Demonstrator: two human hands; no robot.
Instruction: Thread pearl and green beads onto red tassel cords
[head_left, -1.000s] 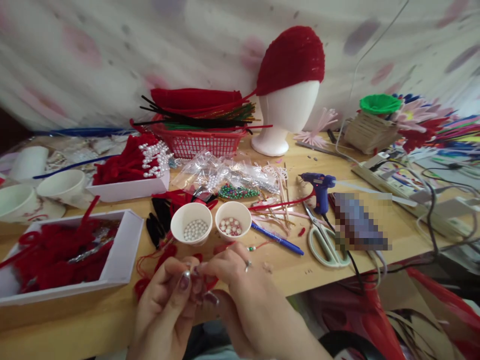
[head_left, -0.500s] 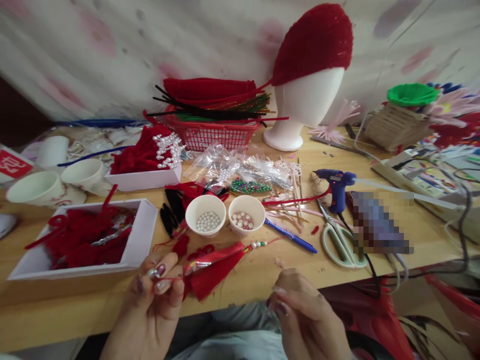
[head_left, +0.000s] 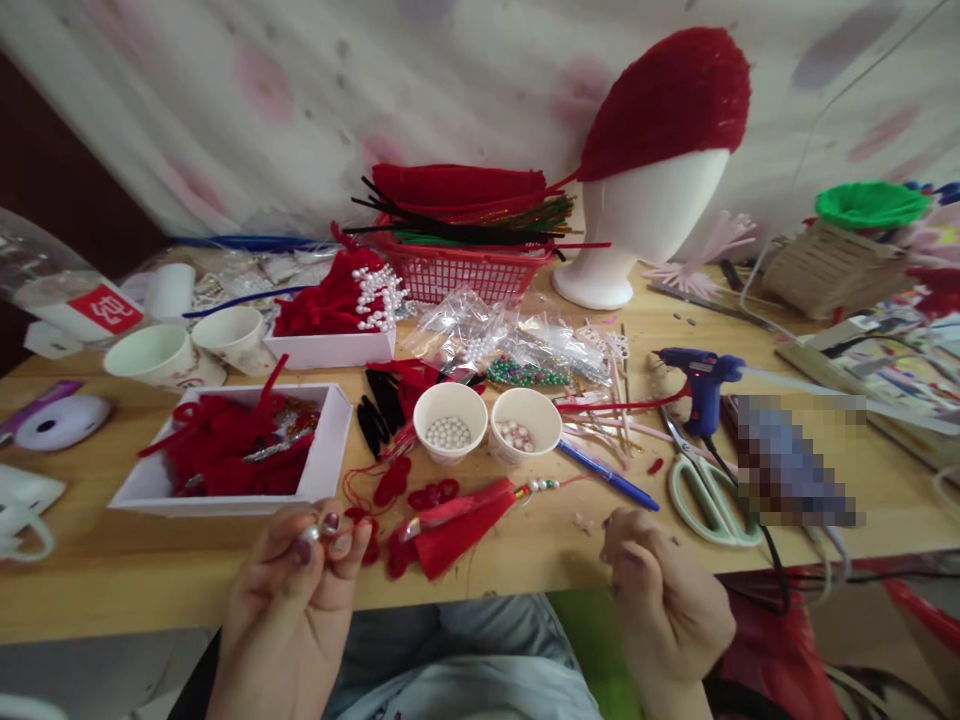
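Note:
My left hand (head_left: 296,590) is raised at the table's front edge, thumb and fingers pinched on a small pearly bead (head_left: 311,534). My right hand (head_left: 660,590) is closed in a pinch further right; what lies between its fingertips, if anything, is too small to make out. Between the hands a red tassel (head_left: 469,530) lies on the table, with white and green beads (head_left: 544,485) on its cord. Red fuzzy loops (head_left: 391,482) lie just beyond my left hand. Behind them stand a paper cup of white beads (head_left: 450,425) and a paper cup of pinkish beads (head_left: 525,428).
A white box rim (head_left: 337,430) surrounds red fuzzy pieces at left. Rightward lie a blue pen (head_left: 611,475), scissors (head_left: 712,495), a blue glue gun (head_left: 701,385) and a blurred-out object (head_left: 795,460). Behind stand a red basket (head_left: 465,272) and a white foam head (head_left: 645,220).
The view has turned left, so the table things sit further right. My hands have moved further apart. The red thread seen earlier at my left fingers is hard to make out now.

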